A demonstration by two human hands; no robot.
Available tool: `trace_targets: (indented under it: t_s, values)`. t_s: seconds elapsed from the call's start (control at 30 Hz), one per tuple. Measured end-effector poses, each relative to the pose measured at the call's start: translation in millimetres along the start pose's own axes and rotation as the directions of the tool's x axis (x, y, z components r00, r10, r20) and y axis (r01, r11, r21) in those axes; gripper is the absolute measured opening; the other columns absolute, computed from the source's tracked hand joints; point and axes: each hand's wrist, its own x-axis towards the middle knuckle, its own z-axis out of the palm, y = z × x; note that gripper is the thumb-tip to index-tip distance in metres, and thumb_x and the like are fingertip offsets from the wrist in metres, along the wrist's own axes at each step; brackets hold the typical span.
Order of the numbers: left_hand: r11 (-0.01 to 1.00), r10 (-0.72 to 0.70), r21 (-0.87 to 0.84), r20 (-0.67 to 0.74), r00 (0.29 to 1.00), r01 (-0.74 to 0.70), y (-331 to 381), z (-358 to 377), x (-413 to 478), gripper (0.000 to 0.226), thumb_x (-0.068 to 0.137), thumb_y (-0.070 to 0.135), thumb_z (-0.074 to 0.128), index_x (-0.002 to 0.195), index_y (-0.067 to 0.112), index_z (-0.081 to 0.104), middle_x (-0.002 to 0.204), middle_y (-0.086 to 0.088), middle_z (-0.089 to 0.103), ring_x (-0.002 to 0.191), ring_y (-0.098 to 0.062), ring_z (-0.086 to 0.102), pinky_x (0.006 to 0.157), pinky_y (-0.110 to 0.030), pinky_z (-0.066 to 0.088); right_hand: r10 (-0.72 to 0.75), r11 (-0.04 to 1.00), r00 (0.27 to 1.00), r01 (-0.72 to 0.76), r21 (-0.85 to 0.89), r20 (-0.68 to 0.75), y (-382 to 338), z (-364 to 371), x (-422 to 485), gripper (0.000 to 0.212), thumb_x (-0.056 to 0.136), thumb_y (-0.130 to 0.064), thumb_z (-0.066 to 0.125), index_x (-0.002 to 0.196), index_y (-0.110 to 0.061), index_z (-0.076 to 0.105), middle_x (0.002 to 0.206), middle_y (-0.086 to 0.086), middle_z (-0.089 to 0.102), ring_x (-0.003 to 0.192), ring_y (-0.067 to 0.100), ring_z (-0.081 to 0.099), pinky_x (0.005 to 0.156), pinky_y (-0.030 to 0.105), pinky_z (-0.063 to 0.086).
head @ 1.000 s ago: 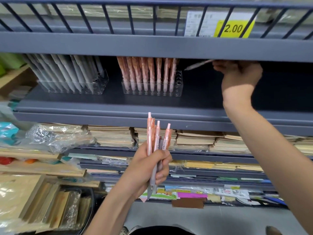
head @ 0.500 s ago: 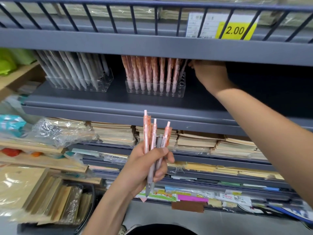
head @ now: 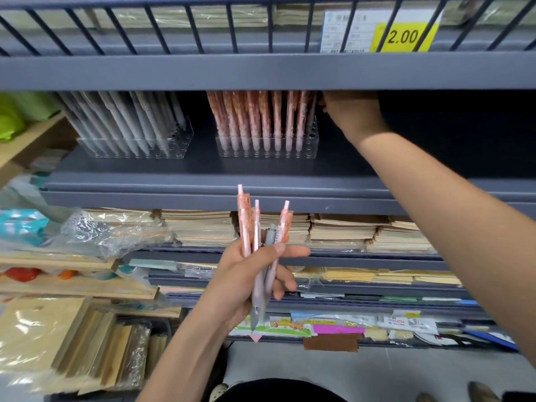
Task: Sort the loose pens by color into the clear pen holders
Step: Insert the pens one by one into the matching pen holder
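Head view: I am watching the left grip (head: 243,285) clasping the loose pens (head: 249,227), three pink and one grey, below the shelf (head: 203,172). The right grip (head: 351,111) is hovering just beside the pink pen holder (head: 266,149), fingers hiding under the upper shelf (head: 261,72); I cannot tell its hold. The grey pen holder (head: 133,149) is standing further left.

Grey metal shelving (head: 261,72), yellow price tag (head: 403,37), stacked notebooks (head: 342,230) below, pale floor (head: 377,369)

Price tag (head: 404,36): yellow, reads 2.00, top right.
Notebooks (head: 342,230): tan stacks, lower shelf (head: 377,258).
Plastic wrap (head: 116,233): crumpled, left.
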Motion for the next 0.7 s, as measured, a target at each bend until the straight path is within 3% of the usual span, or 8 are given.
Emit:
trace_targets:
  t_s: [0.07, 0.13, 0.17, 0.23, 0.3, 0.37, 0.53, 0.7]
  values:
    - [1.000, 0.007, -0.003, -0.017, 1.000, -0.007, 2, -4, 0, 0.047, 0.088, 0.021, 0.065, 0.117, -0.014, 0.049, 0.105, -0.023, 0.074, 0.047, -0.021, 0.063, 0.040, -0.022, 0.044, 0.041, 0.998, 0.996, -0.045, -0.050, -0.080, 7, 1, -6, 0.030, 0.102, -0.031, 0.044, 0.120, -0.013, 0.060, 0.126, 0.010, 0.062, 0.116, 0.022, 0.054, 0.100, 0.028, 0.036]
    - [1.000, 0.009, -0.009, -0.018, 1.000, -0.009, 3, -7, 0, 0.050, 0.088, 0.021, 0.066, 0.120, -0.012, 0.046, 0.106, -0.024, 0.074, 0.049, -0.022, 0.064, 0.040, -0.022, 0.044, 0.067, 0.998, 0.986, -0.069, -0.005, -0.150, 8, -2, -31, 0.033, 0.096, -0.037, 0.051, 0.109, -0.013, 0.070, 0.108, 0.010, 0.071, 0.095, 0.017, 0.061, 0.087, 0.029, 0.043]
    - [1.000, 0.007, -0.012, -0.016, 1.000, -0.008, 4, -8, 1, 0.049, 0.088, 0.021, 0.066, 0.121, -0.009, 0.045, 0.107, -0.024, 0.073, 0.051, -0.023, 0.066, 0.040, -0.023, 0.045, 0.038, 0.997, 0.993, -0.030, 0.072, -0.109, 6, -5, -45, 0.028, 0.093, -0.039, 0.056, 0.094, -0.018, 0.074, 0.091, 0.005, 0.074, 0.081, 0.011, 0.062, 0.079, 0.028, 0.046]
    - [1.000, 0.005, -0.011, 0.004, 1.000, -0.005, 4, -9, 1, 0.039, 0.089, 0.021, 0.065, 0.117, 0.000, 0.048, 0.107, -0.022, 0.074, 0.056, -0.025, 0.070, 0.042, -0.024, 0.049, -0.018, 0.984, 0.985, -0.014, 0.180, 0.173, 2, -9, -78, 0.025, 0.087, -0.042, 0.066, 0.077, -0.021, 0.074, 0.070, -0.006, 0.071, 0.063, 0.005, 0.062, 0.065, 0.028, 0.047]
    - [1.000, 0.001, 0.001, 0.032, 0.999, -0.001, 4, -8, 2, 0.027, 0.090, 0.020, 0.063, 0.110, 0.006, 0.052, 0.108, -0.021, 0.074, 0.063, -0.027, 0.073, 0.044, -0.026, 0.052, -0.054, 0.985, 0.882, -0.029, 0.168, 0.469, -3, -12, -103, 0.022, 0.082, -0.047, 0.071, 0.079, -0.026, 0.077, 0.076, -0.009, 0.074, 0.074, 0.009, 0.068, 0.071, 0.026, 0.052]
    - [1.000, -0.011, 0.005, 0.053, 0.999, 0.011, 3, -5, 3, 0.025, 0.091, 0.020, 0.063, 0.111, 0.008, 0.054, 0.108, -0.020, 0.074, 0.067, -0.030, 0.074, 0.046, -0.026, 0.053, -0.085, 0.979, 0.792, -0.045, 0.197, 0.605, -3, -11, -116, 0.018, 0.080, -0.042, 0.076, 0.082, -0.024, 0.078, 0.081, -0.005, 0.075, 0.075, 0.010, 0.067, 0.072, 0.024, 0.052]
    - [1.000, -0.027, -0.003, 0.057, 0.998, 0.027, 0, 2, 6, 0.021, 0.098, 0.014, 0.053, 0.117, 0.007, 0.051, 0.110, -0.018, 0.075, 0.076, -0.035, 0.076, 0.047, -0.027, 0.056, -0.081, 0.910, 0.777, -0.198, 0.364, 0.625, 12, -7, -122, 0.010, 0.083, -0.020, 0.077, 0.082, -0.011, 0.076, 0.065, -0.002, 0.064, 0.053, 0.002, 0.048, 0.048, 0.016, 0.038]
    - [0.994, -0.011, -0.109, -0.039, 0.999, 0.006, 0, 2, 13, 0.011, 0.100, 0.006, 0.047, 0.107, 0.001, 0.054, 0.108, -0.019, 0.075, 0.085, -0.040, 0.075, 0.051, -0.028, 0.059, -0.126, 0.813, 0.823, -0.234, 0.533, 0.554, 29, -18, -122, 0.012, 0.084, -0.020, 0.073, 0.083, -0.009, 0.072, 0.076, 0.009, 0.070, 0.068, 0.018, 0.063, 0.054, 0.025, 0.051]
